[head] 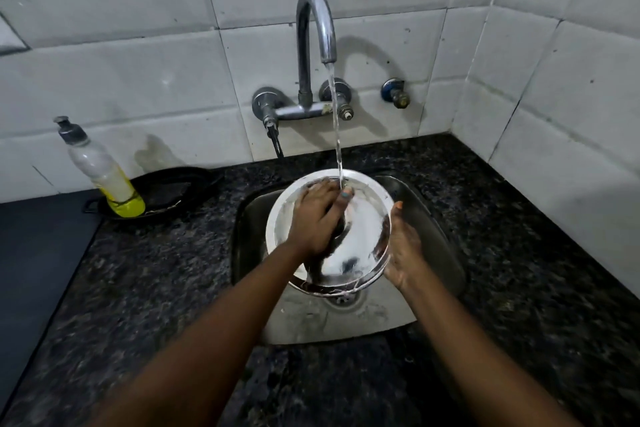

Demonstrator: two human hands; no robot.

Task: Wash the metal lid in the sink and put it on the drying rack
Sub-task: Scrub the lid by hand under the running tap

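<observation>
A round shiny metal lid (363, 239) is held tilted over the steel sink (429, 225). My right hand (403, 250) grips its right rim, thumb up along the edge. Spread flat on the lid's face lies my left hand (317, 215), fingers reaching toward the top rim. Water runs from the curved tap (313, 31) and strikes the lid by my left fingertips. No drying rack is in view.
A dish-soap bottle (100, 172) with yellow liquid stands at the left in a black pan (173, 192) on the dark granite counter (156, 270). White tiled walls close off the back and right. The sink drain (341, 298) shows below the lid.
</observation>
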